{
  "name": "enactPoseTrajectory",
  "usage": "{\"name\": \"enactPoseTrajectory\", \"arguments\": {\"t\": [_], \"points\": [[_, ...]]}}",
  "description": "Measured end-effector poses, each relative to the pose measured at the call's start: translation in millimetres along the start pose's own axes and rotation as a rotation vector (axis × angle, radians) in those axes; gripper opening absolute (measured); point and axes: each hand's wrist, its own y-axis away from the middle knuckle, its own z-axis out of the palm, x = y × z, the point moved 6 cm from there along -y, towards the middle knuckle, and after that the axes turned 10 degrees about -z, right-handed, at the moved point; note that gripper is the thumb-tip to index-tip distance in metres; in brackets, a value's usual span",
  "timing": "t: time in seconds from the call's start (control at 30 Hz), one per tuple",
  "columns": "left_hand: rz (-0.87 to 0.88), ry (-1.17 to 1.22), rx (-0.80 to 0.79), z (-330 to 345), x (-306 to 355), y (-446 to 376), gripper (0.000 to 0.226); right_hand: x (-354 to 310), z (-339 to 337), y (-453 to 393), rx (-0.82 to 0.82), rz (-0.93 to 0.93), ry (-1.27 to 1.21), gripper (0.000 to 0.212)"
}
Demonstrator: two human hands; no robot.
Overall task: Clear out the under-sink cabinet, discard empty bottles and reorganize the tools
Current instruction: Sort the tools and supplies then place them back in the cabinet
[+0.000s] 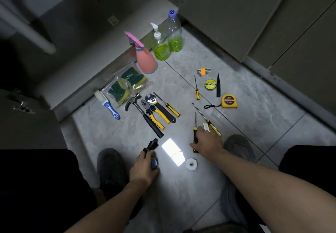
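Tools lie in rows on the grey floor tiles. My left hand [143, 167] grips a black and blue flashlight [152, 146] that points forward. My right hand [207, 142] rests on a black-and-yellow screwdriver [195, 123], fingers curled over its handle; a small white piece [206, 126] sits at its fingertips. A longer screwdriver [205, 118] lies just right of it. A hammer [143, 114], pliers [154, 113], an adjustable wrench [161, 108] and another screwdriver [168, 105] lie side by side in the middle.
A pink spray bottle [146, 60], a pump bottle [161, 48] and a clear bottle [175, 34] with green liquid stand by the cabinet edge. Bagged sponges [125, 85], a brush [109, 103], hex keys [203, 71], tape roll [210, 84], tape measure [228, 101] and a white cap [191, 163] lie around.
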Motion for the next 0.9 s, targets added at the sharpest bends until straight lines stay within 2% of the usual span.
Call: {"name": "enactPoseTrajectory", "arguments": {"t": [0.07, 0.17, 0.27, 0.43, 0.5, 0.63, 0.73, 0.9], "points": [[0.0, -0.017, -0.003, 6.6, -0.5, 0.6, 0.048, 0.3, 5.1, -2.3, -0.014, 0.12, -0.103, 0.045], [0.038, 0.025, 0.033, 7.0, 4.3, -5.5, 0.036, 1.7, 14.0, -4.1, 0.0, 0.245, -0.278, 0.063], [0.073, -0.011, 0.009, 13.7, 4.4, -10.5, 0.037, -1.3, 18.8, -0.7, 0.041, 0.229, -0.439, 0.051], [0.191, -0.046, -0.013, 2.5, 16.1, -13.4, 0.035, -6.0, -3.2, -2.7, 0.12, 0.094, -0.538, 0.036], [0.198, -0.028, 0.012, -11.5, 27.9, -15.9, 0.036, -7.0, -20.2, -19.6, 0.176, 0.048, -0.531, 0.022], [0.218, 0.061, 0.086, -44.7, 55.0, -26.4, 0.036, -13.8, -54.9, -71.4, 0.224, -0.008, -0.408, 0.011], [0.195, 0.164, 0.108, -71.8, 73.0, -44.1, 0.031, -18.1, -67.3, -109.3, 0.225, -0.039, -0.305, 0.009], [0.213, 0.127, 0.147, -111.7, 99.6, -89.9, 0.016, -19.2, -61.4, -138.1, 0.156, -0.072, -0.235, 0.014]]}}
